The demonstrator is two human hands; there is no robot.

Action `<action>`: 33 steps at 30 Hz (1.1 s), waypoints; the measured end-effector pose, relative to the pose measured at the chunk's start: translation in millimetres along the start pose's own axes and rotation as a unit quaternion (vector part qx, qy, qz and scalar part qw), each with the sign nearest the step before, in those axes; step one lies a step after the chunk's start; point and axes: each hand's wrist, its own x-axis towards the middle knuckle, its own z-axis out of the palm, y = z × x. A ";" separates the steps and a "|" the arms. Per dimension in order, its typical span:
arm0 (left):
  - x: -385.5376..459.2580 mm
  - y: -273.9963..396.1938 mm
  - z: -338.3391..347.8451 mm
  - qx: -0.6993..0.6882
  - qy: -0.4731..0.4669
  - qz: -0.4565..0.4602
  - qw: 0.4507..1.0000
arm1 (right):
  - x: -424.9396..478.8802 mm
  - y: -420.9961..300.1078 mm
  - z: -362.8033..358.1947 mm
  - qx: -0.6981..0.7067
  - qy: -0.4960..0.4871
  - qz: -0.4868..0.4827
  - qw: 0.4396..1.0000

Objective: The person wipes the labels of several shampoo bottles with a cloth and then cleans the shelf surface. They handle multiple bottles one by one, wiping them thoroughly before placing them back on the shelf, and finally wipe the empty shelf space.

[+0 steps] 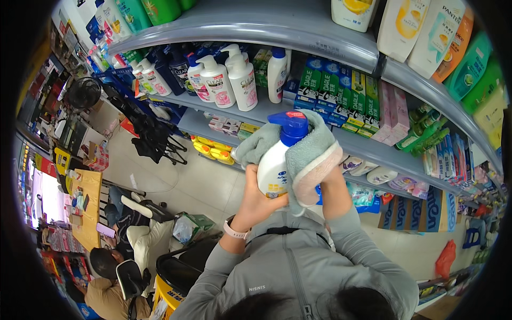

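My left hand (pixel 256 196) grips the lower part of a white pump bottle (pixel 269 170) with a blue pump head, held upright at a slight tilt before my chest. A grey-green and pale pink towel (pixel 314 146) drapes behind the bottle and over both its sides. My right hand (pixel 334 180) is mostly hidden in the towel and holds it against the bottle's right side. Just beyond, white Clear pump bottles (pixel 218 86) stand on the middle shelf (pixel 260 112), with a white blue-capped bottle (pixel 278 76) and stacked Darlie toothpaste boxes (pixel 336 88) to their right.
Shampoo bottles (pixel 404 28) line the upper shelf (pixel 260 26), whose edge juts out above the middle one. Yellow bottles (pixel 212 150) lie low down. At left are a folded black stroller-like frame (pixel 148 124) and people seated near a wooden table (pixel 86 204). A black-and-yellow stool-like object (pixel 172 284) is close behind my left side.
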 end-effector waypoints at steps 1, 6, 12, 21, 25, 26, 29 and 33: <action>2.4 -3.5 -3.2 0.067 0.021 0.043 0.997 | -4.8 -0.3 1.9 0.001 0.004 0.002 1.000; 13.0 -5.0 -15.9 0.248 0.095 0.194 0.944 | -22.6 -11.9 0.3 0.021 0.037 0.026 0.999; 23.1 -21.1 -26.3 0.316 0.125 0.311 0.888 | -18.2 -22.1 1.7 -0.024 0.114 0.025 0.993; 29.7 -25.5 -49.5 0.428 0.157 0.343 0.821 | -31.1 -21.5 29.8 -0.084 0.127 0.003 0.988; 31.0 -22.9 -54.0 0.435 0.158 0.349 0.814 | -33.9 -25.0 36.9 -0.094 0.102 0.006 0.990; 29.9 -22.8 -54.2 0.433 0.153 0.344 0.819 | -34.5 -25.7 36.5 -0.096 0.099 0.009 0.990; 25.5 -29.8 -52.5 0.421 0.144 0.336 0.830 | -33.8 -23.9 31.4 -0.090 0.093 0.015 0.992; 19.5 -35.6 -50.6 0.421 0.145 0.333 0.831 | -28.1 -22.9 23.9 -0.076 0.087 0.022 0.993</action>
